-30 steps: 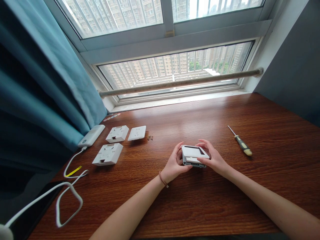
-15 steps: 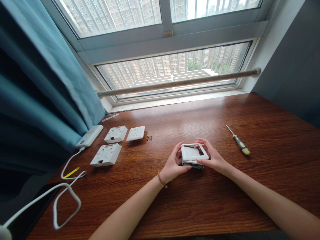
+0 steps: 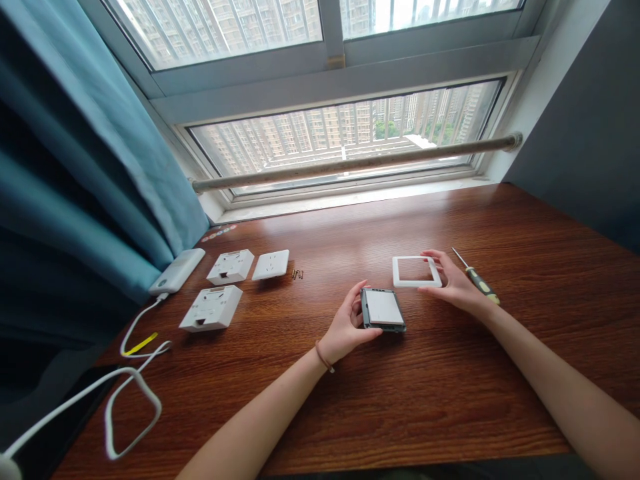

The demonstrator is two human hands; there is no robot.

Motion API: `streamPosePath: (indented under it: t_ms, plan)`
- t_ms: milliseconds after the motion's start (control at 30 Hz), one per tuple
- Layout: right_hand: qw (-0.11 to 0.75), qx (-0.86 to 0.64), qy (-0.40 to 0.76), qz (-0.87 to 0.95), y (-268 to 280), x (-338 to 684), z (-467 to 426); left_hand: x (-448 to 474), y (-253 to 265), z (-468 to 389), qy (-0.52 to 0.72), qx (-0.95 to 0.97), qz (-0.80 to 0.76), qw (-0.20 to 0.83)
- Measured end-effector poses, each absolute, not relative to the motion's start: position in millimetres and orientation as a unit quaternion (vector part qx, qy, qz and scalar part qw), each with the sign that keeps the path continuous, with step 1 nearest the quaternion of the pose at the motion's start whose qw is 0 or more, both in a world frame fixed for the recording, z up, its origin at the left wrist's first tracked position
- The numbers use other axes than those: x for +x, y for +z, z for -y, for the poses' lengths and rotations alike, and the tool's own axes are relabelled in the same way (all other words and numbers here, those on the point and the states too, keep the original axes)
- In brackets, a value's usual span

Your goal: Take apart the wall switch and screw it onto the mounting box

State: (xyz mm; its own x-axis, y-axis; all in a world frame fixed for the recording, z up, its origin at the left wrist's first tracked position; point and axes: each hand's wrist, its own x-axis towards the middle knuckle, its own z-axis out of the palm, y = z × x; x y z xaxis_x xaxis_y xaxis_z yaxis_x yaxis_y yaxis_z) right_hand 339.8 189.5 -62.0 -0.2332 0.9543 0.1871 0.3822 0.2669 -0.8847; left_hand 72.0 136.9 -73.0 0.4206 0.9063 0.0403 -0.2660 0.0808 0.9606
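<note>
My left hand (image 3: 350, 320) grips a wall switch (image 3: 383, 308) by its left side, thumb along the near edge. The switch has a white face and a dark grey rim. My right hand (image 3: 456, 285) holds a square white frame (image 3: 397, 273) by its right edge, between thumb and fingers. The frame is apart from the switch, beyond it and to the right; its middle is an open hole. Just right of my right hand lies a screwdriver (image 3: 481, 285) with a grey and cream handle.
Two white mounting boxes (image 3: 213, 310) sit at the left, beside a white socket panel (image 3: 271, 265) and several small screws (image 3: 297, 274). A white power bank (image 3: 177, 272) with a white cable (image 3: 133, 333) lies near the blue curtain (image 3: 100, 133). Behind the wooden table (image 3: 320, 413) is a window.
The white frame has come off the switch; my right hand has carried it away and to the right, near the screwdriver. My left hand still holds the switch in about the same place.
</note>
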Motion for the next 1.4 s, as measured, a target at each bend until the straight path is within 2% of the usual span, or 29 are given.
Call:
streamPosePath:
  t_ms: [200, 533, 900, 1033, 1233, 1400]
  plan:
    - [0.309, -0.5, 0.276, 0.761, -66, 360, -200, 72, -74, -136, 0.43, 0.522, -0.313, 0.667]
    - [0.25, -0.495, 0.179, 0.813, -73, 363, -203, 71, -74, -136, 0.427, 0.543, -0.313, 0.652]
    - [0.197, -0.477, 0.147, 0.844, -83, 366, -204, 71, -74, -136, 0.427, 0.55, -0.32, 0.643]
    - [0.194, -0.471, 0.12, 0.852, -77, 361, -201, 71, -75, -136, 0.425, 0.55, -0.32, 0.643]
    - [0.234, -0.414, 0.08, 0.876, -62, 341, -193, 72, -78, -138, 0.439, 0.549, -0.324, 0.633]
    - [0.22, -0.421, 0.068, 0.878, -64, 339, -192, 73, -77, -138, 0.443, 0.54, -0.33, 0.635]
